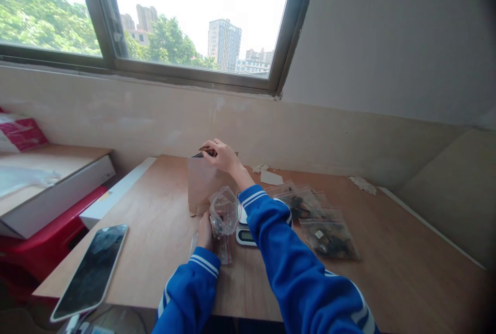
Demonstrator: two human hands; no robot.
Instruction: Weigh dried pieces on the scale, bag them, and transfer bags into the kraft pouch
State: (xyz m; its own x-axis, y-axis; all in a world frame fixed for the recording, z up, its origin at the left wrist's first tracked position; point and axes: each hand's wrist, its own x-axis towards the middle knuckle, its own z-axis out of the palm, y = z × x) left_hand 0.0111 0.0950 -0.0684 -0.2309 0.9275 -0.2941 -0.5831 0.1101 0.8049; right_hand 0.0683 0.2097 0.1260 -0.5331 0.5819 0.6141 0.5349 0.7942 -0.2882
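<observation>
My right hand (221, 156) reaches over the open top of a brown paper bag (201, 189) standing on the wooden table (387, 272). Its fingers pinch a small dark piece at the bag's mouth. My left hand (204, 231) grips a clear plastic zip bag (225, 212), held open and upright near the table's front. A small white digital scale (245, 233) sits just right of that bag, partly hidden by my right sleeve. Both sleeves are blue with white stripes.
Several filled clear bags (329, 238) with dark contents lie to the right of the scale. A smartphone (92, 269) lies at the table's left front corner. Paper scraps (271, 176) sit by the back wall. A white box and red stool (46, 243) stand left.
</observation>
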